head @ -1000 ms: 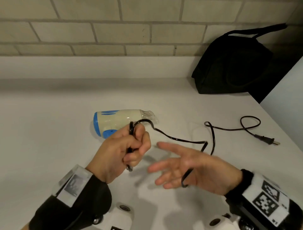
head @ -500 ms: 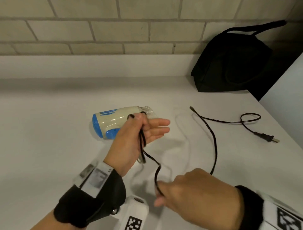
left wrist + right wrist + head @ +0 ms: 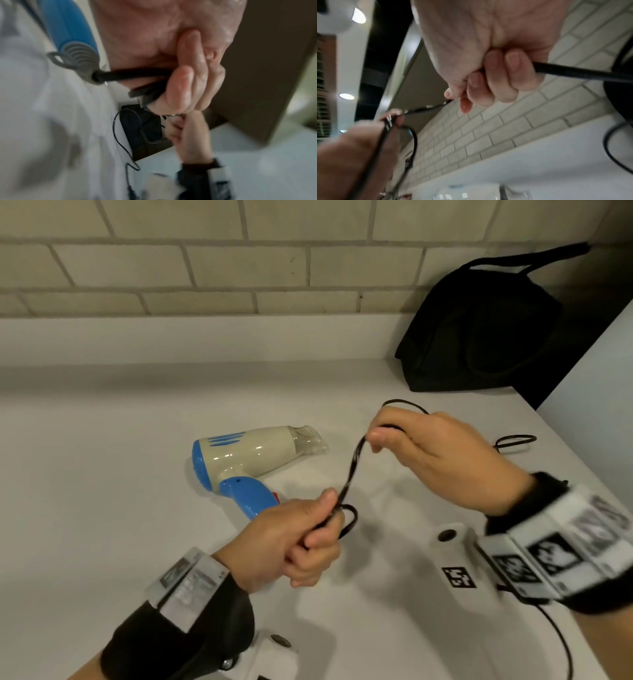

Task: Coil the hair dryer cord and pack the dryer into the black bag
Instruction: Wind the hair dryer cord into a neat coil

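The cream and blue hair dryer point(image 3: 253, 460) lies on its side on the white counter point(image 3: 102, 474), nozzle to the right. Its black cord point(image 3: 354, 467) runs taut between my two hands. My left hand point(image 3: 301, 539) grips several gathered loops of cord just right of the blue handle point(image 3: 68, 27). My right hand point(image 3: 418, 446) is raised farther back and right, fingers curled round the cord point(image 3: 573, 71). The black bag point(image 3: 486, 326) stands in the back right corner against the brick wall. More cord point(image 3: 513, 441) lies on the counter behind my right wrist.
A brick wall point(image 3: 205, 268) with a white ledge closes the back. The counter's right edge point(image 3: 575, 460) runs diagonally below the bag, with a white panel point(image 3: 603, 388) beyond it. A slack stretch of cord point(image 3: 561, 642) hangs near the lower right corner.
My right hand rose from near the front edge up and back, drawing the cord taut. My left hand came toward me off the dryer and curled round the loops. The plug end has gone from sight.
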Demonstrator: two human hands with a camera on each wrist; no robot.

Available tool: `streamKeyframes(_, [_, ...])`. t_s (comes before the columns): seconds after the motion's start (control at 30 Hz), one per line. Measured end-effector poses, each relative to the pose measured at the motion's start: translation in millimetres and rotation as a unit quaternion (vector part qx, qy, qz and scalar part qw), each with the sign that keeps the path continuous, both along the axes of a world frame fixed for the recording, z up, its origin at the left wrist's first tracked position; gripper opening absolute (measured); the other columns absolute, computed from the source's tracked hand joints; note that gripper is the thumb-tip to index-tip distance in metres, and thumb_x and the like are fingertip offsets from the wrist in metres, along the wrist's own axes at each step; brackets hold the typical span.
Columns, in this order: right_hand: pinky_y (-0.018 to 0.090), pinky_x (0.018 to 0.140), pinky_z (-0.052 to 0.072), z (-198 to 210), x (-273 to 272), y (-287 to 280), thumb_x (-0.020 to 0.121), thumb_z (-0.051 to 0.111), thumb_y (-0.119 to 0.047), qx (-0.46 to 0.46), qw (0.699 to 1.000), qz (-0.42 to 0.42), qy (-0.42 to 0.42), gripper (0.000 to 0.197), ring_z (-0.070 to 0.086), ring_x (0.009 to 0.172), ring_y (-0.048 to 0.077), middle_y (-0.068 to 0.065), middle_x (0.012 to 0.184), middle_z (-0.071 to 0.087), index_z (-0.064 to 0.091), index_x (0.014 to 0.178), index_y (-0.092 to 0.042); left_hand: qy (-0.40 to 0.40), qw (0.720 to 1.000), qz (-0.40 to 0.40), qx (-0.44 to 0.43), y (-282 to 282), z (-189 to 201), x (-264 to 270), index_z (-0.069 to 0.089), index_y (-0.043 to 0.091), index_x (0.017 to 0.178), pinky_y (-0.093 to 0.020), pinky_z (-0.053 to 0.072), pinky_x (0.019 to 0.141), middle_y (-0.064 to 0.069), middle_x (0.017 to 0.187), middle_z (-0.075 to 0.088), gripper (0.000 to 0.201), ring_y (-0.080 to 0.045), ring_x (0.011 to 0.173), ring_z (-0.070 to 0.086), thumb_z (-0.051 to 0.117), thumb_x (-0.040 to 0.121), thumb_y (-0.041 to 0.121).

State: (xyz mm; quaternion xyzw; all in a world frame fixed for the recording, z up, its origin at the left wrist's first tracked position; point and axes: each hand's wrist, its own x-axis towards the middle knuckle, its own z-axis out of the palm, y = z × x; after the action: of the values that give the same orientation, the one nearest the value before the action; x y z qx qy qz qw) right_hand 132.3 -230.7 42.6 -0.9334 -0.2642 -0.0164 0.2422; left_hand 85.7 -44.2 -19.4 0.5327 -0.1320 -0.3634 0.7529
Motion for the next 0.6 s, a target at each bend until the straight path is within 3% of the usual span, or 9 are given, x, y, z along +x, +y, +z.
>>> streamKeyframes(0.1, [0.040, 0.066, 0.044, -31, 12, 18, 0.092, 0.031, -0.044, 0.085, 0.992, 0.002, 0.090, 0.032, 0.048, 0.060, 0.010, -0.004, 0.063, 0.054, 0.054, 0.081, -0.025, 0.096, 0.974, -0.066, -0.193, 11, -3, 11, 0.032, 0.021, 0.059, -0.019, 0.028, 0.039, 0.008, 0.045, 0.028, 0.040, -0.010, 0.035, 0.026, 0.040, 0.089, 0.047])
streamKeyframes(0.17, [0.027, 0.062, 0.042, -52, 10, 29, 0.095, 0.032, -0.033, 0.141, 0.975, 0.021, 0.168, 0.028, 0.045, 0.055, 0.003, -0.010, 0.061, 0.047, 0.056, 0.085, -0.022, 0.118, 0.957, -0.022, -0.265, 17, -2, 12, 0.034, 0.016, 0.065, -0.023, 0.029, 0.041, 0.003, 0.051, 0.034, 0.037, -0.012, 0.039, 0.032, 0.033, 0.094, 0.039])
streamKeyframes(0.23, [0.013, 0.044, 0.036, -63, 3, 36, 0.097, 0.032, -0.026, 0.202, 0.946, 0.023, 0.253, 0.025, 0.043, 0.041, 0.002, -0.007, 0.059, 0.045, 0.056, 0.093, -0.022, 0.128, 0.956, 0.034, -0.263, 18, -4, 10, 0.046, 0.013, 0.066, -0.021, 0.030, 0.036, 0.004, 0.046, 0.042, 0.037, -0.011, 0.034, 0.033, 0.043, 0.090, 0.042])
streamKeyframes(0.3, [0.012, 0.032, 0.031, -69, -3, 39, 0.097, 0.031, -0.022, 0.242, 0.917, 0.015, 0.318, 0.026, 0.041, 0.037, 0.003, -0.002, 0.065, 0.049, 0.055, 0.109, -0.023, 0.092, 0.974, 0.109, -0.174, 20, -6, 5, 0.055, 0.017, 0.060, -0.011, 0.027, 0.028, 0.011, 0.038, 0.046, 0.035, -0.002, 0.022, 0.032, 0.065, 0.071, 0.049])
streamKeyframes(0.37, [0.013, 0.046, 0.040, -75, -8, 39, 0.097, 0.032, -0.020, 0.230, 0.929, 0.016, 0.291, 0.033, 0.048, 0.053, 0.002, -0.005, 0.080, 0.054, 0.047, 0.126, -0.026, 0.076, 0.977, 0.157, -0.124, 19, -7, 1, 0.057, 0.019, 0.056, -0.006, 0.024, 0.026, 0.010, 0.033, 0.044, 0.036, 0.003, 0.018, 0.031, 0.074, 0.058, 0.051])
streamKeyframes(0.47, [0.023, 0.085, 0.042, -81, -17, 42, 0.091, 0.031, -0.022, 0.101, 0.982, 0.079, 0.135, 0.045, 0.051, 0.098, 0.008, -0.003, 0.113, 0.052, 0.034, 0.136, -0.028, 0.077, 0.972, 0.180, -0.127, 17, -11, 4, 0.055, 0.020, 0.054, -0.004, 0.023, 0.026, 0.010, 0.029, 0.042, 0.037, 0.003, 0.017, 0.029, 0.076, 0.055, 0.050])
streamKeyframes(0.53, [0.024, 0.089, 0.043, -79, -24, 47, 0.083, 0.039, -0.023, 0.106, 0.980, 0.116, 0.126, 0.050, 0.050, 0.103, 0.010, -0.005, 0.120, 0.048, 0.037, 0.132, -0.024, 0.077, 0.970, 0.180, -0.144, 16, -9, 6, 0.055, 0.021, 0.055, -0.005, 0.021, 0.027, 0.010, 0.029, 0.042, 0.035, 0.003, 0.016, 0.030, 0.076, 0.057, 0.049])
streamKeyframes(0.6, [0.025, 0.086, 0.045, -74, -28, 50, 0.077, 0.048, -0.028, 0.185, 0.951, 0.108, 0.221, 0.050, 0.052, 0.094, 0.012, -0.004, 0.115, 0.050, 0.042, 0.127, -0.023, 0.076, 0.967, 0.177, -0.168, 16, -4, 8, 0.055, 0.021, 0.058, -0.007, 0.019, 0.026, 0.009, 0.030, 0.044, 0.033, 0.003, 0.016, 0.032, 0.073, 0.061, 0.047])
